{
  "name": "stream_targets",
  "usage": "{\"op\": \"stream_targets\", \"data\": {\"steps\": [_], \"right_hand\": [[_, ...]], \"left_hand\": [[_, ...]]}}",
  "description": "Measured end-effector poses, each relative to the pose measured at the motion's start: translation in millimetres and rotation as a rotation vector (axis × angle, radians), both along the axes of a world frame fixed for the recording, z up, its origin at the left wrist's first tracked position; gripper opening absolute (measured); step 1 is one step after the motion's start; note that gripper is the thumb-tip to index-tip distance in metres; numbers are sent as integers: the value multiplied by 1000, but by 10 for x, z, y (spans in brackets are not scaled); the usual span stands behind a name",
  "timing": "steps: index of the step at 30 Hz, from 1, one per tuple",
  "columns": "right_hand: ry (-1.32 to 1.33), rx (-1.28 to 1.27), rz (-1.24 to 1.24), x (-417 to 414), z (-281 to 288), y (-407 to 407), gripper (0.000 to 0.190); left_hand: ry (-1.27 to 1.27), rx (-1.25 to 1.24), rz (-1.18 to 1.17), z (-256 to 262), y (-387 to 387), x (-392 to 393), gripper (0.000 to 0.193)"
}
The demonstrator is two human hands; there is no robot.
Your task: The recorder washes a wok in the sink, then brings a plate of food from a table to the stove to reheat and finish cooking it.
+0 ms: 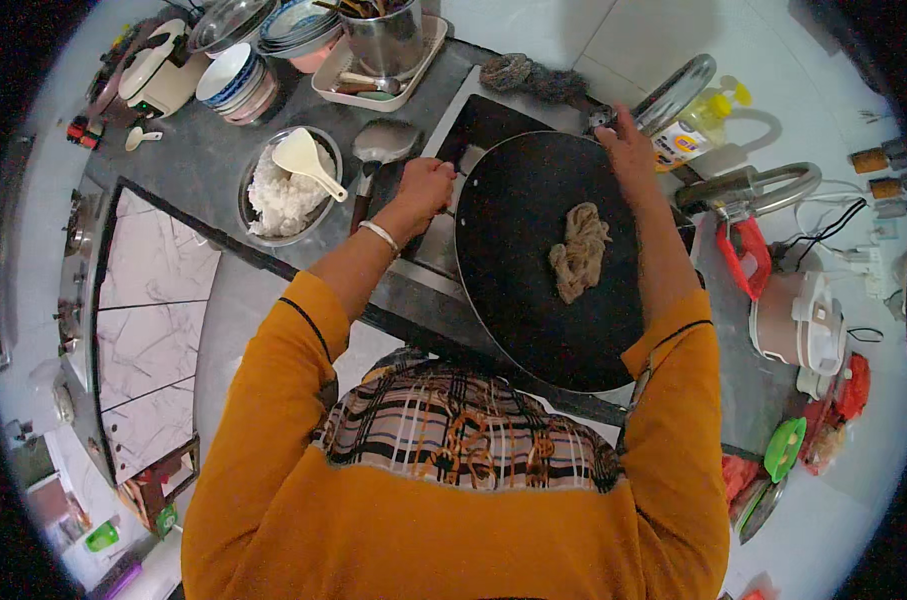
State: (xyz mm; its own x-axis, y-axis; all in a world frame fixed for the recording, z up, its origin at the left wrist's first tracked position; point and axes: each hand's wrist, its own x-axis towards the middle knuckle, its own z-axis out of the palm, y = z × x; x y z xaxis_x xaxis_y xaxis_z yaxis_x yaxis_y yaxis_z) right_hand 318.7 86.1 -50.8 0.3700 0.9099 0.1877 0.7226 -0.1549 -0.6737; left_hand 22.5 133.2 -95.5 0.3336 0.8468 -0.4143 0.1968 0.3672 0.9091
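Observation:
A large dark wok (521, 247) lies over the sink, with a crumpled brown cloth (579, 253) inside it. My left hand (425, 193) is closed around the wok's handle at its left side. My right hand (624, 146) is raised at the faucet (602, 118) beyond the wok's far right rim, its fingers touching the tap's lever; its exact grip cannot be told. Left of my left hand are a metal spatula (384, 141) and a metal bowl of cooked rice (284, 196) with a white rice paddle (303, 159) on top.
Behind the rice stand stacked bowls (236, 82), a rice cooker (160, 71) and a tray (378, 97) with a metal utensil holder (386, 37). A steel-wool-like scrubber (532, 77) lies behind the sink (438, 255). A yellow soap bottle (690, 135) and another cooker (795, 322) stand right.

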Motion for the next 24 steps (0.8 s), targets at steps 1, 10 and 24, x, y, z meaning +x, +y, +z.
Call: {"op": "stream_targets", "data": {"steps": [1,10,24], "right_hand": [[103,-35,-11,-38,43,49,56],[-243,-8,189,-252,-111,41,62],[-250,-540,253,-524,-773,-1389,68]], "left_hand": [[-25,23,4,-31,1,-14,23],[-4,59,23,14,-49,-14,25],[705,1156,-8,-116,-748,-1070,54]]}}
